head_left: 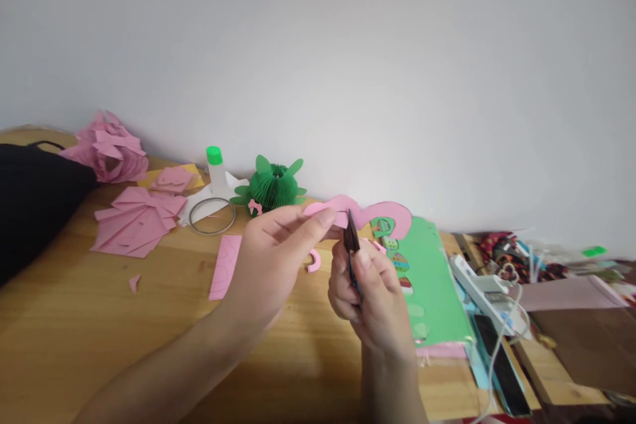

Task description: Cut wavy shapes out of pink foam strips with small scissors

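My left hand [271,258] pinches a curved pink paper cutout [387,213] between thumb and fingers, above the table. Dark scissors [352,245] sit in my right hand [372,285], fingers wrapped round the handles. Their blades point up and meet the lower edge of the paper near its middle. Behind my hands stands a green honeycomb paper figure [274,185] with leaf-like parts. A small curved pink piece [314,262] lies between my hands, and a pink strip with drawn outlines [223,268] is partly hidden by my left hand.
Left: folded pink papers [139,218], a pink paper bundle [112,149], a black item [40,202]. Behind: a green-capped glue stick [215,169], a tape ring [191,215]. Right: green sheets [437,278], a power strip [484,295], a phone [501,364], cables. A wall closes off the back.
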`<state>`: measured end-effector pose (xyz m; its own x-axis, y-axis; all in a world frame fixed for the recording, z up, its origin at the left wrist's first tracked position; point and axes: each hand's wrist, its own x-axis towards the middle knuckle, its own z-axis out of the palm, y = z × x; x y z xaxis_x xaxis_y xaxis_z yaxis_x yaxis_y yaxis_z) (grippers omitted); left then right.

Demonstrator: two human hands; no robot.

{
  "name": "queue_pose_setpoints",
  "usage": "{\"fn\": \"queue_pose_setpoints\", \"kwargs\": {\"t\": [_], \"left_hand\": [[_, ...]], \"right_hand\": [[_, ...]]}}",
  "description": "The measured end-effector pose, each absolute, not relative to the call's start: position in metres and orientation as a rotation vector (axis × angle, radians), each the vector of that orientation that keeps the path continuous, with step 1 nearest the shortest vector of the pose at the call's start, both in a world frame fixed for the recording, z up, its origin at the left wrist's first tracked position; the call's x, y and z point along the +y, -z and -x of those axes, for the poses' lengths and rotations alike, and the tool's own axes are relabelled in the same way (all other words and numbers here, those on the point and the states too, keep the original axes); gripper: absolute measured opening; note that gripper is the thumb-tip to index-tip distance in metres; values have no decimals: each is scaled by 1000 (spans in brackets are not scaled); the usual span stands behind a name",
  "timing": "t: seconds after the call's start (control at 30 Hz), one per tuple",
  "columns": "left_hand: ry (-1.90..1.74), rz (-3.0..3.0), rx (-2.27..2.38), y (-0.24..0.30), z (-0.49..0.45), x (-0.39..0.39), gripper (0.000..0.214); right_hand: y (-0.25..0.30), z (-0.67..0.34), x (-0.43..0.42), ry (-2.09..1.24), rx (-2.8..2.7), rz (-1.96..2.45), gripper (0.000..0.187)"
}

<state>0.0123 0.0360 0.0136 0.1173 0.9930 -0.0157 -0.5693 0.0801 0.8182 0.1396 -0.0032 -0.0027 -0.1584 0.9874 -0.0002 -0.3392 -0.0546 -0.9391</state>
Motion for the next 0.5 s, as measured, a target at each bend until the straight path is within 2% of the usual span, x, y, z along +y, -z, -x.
{"fn": "queue_pose_setpoints", "kwargs": {"t": [0.5], "left_hand": [[-1367,-721,732,-12,-14,36,10]], "right_hand": [[4,-140,-4,-1482,-1061,914,34]]}}
